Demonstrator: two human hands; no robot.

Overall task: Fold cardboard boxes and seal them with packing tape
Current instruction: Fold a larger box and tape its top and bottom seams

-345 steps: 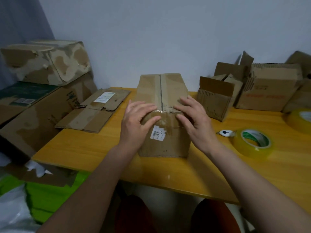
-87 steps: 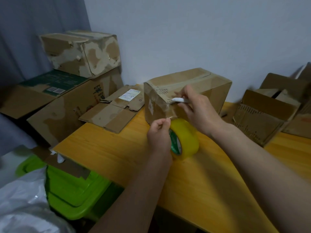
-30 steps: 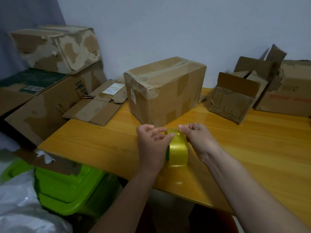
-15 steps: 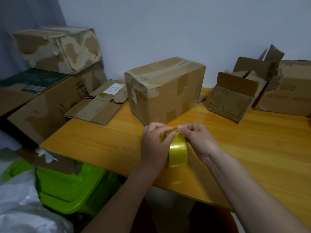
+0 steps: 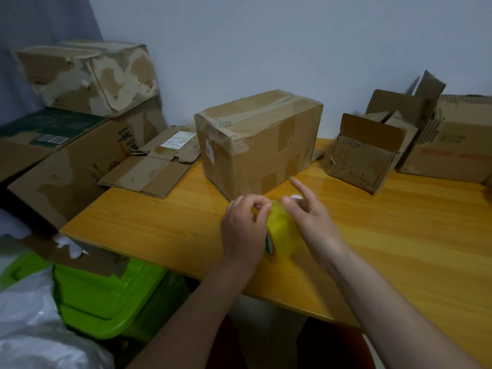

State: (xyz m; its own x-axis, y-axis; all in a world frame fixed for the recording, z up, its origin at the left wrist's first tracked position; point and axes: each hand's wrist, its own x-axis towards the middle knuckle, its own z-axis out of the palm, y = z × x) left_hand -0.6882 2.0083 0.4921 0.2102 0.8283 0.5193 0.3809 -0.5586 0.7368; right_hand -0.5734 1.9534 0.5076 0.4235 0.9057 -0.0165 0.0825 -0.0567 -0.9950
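A yellow packing tape roll (image 5: 283, 233) stands on edge near the front of the wooden table (image 5: 159, 222). My left hand (image 5: 243, 233) is against its left side, with fingertips pinching at the tape on top of the roll. From the right, my right hand (image 5: 312, 222) holds the roll with the thumb on top and the index finger raised straight. A small white cutter (image 5: 295, 197) peeks out by the right hand's fingers. Just behind the hands sits a closed brown cardboard box (image 5: 255, 145) with tape along its top seam.
A flattened cardboard box (image 5: 157, 166) lies at the table's left end. An open small box (image 5: 367, 153) and a bigger box (image 5: 452, 147) stand back right. Worn boxes (image 5: 87, 75) are stacked at left; a green bin (image 5: 106, 296) and a white bag (image 5: 34, 328) lie below.
The sealed box now stands apart behind the roll. Over the last second both hands stayed on the roll; my right index finger has lifted and my left fingertips picked at the roll's top.
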